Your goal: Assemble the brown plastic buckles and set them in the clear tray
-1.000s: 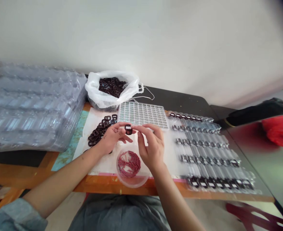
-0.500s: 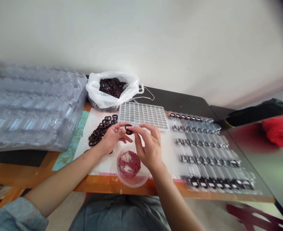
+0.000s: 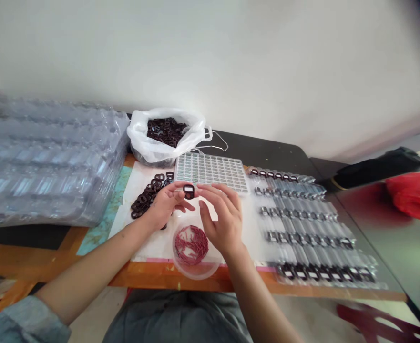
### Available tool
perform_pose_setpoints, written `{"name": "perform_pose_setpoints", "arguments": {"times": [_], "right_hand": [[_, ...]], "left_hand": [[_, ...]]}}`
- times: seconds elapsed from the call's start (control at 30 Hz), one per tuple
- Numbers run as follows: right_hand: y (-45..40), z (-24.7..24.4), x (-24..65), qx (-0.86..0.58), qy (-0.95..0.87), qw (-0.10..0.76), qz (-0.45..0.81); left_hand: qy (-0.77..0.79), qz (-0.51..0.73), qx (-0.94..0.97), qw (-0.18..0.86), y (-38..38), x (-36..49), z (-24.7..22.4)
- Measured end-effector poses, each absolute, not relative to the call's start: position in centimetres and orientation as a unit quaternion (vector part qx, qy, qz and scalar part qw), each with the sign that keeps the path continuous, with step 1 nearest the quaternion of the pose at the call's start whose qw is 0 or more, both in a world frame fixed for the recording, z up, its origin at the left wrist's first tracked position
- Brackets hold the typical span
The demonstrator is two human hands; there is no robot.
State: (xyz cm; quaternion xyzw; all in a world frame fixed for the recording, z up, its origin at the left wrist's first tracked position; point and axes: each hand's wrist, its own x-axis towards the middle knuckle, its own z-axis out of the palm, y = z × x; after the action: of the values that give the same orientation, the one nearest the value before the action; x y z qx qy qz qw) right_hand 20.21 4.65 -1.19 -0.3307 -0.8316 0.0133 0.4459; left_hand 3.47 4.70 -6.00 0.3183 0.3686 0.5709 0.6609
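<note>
we find one small dark frame (image 3: 189,191) held up above the paper sheet (image 3: 148,243), pinched between the thumb and forefinger of the left hand (image 3: 166,206). its long axis runs roughly side to side in this view, with its pale opening facing us. the right hand (image 3: 222,221) is close by, its fingers (image 3: 210,191) spread and holding nothing, their tips just to the right of the frame; we cannot confirm contact. the left hand is the nearer of the two.

below the hands stands a clear round tub (image 3: 195,271) of red clips (image 3: 191,245). a heap of dark frames (image 3: 147,199) lies left of the left hand, and a white plastic bag (image 3: 167,143) of more frames sits behind it. a clear tray (image 3: 211,170) lies beyond the hands, with rows of packed frames (image 3: 299,224) to the right on the surface (image 3: 181,283).
</note>
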Motion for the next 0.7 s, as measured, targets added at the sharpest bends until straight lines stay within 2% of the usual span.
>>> {"name": "perform_pose_setpoints", "arguments": {"times": [0.17,0.47,0.7], "right_hand": [[4.6,-1.0,20.2,-0.347,-0.827,0.440,-0.052],[5.1,0.0,21.1,-0.310,-0.862,0.389,-0.095],[7.9,2.3,29.6,-0.365,-0.848,0.359,-0.140]], "left_hand": [[0.368,0.581,0.306,0.658,4.7,3.6,-5.7],[0.373,0.582,0.298,0.659,4.5,3.6,-5.2],[0.367,0.589,0.255,0.673,4.8,2.9,-4.8]]}}
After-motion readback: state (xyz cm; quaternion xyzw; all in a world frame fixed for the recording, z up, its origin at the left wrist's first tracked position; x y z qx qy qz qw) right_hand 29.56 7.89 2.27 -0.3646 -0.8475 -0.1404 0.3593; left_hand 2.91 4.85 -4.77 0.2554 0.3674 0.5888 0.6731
